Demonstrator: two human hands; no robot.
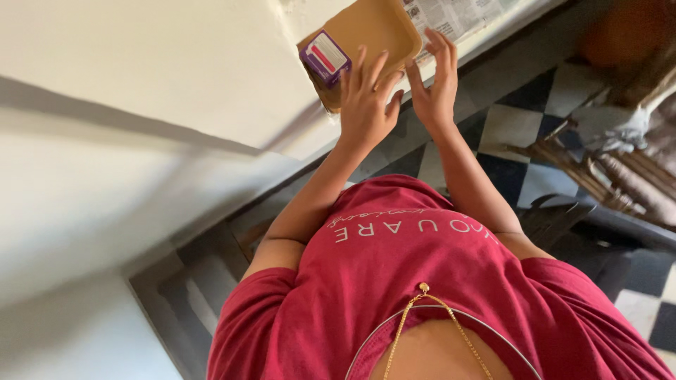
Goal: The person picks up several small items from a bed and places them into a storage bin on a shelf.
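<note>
Both hands are raised with fingers spread, nothing gripped. The left hand (366,105) is laid against the near edge of a tan plastic tray (373,28), and the right hand (435,84) is held open just beside that edge. A purple-edged small box (325,58) sits at the tray's left corner. Newspaper (458,14) lies beyond on the white ledge (303,144); checkered floor tiles (521,134) show below.

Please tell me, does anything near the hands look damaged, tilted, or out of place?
Little stands out. The tan tray sits askew on the ledge, partly over the newspaper, with a small purple box at its corner. The wall above looks chipped. Both hands, left hand and right hand, are open beside the tray.
</note>
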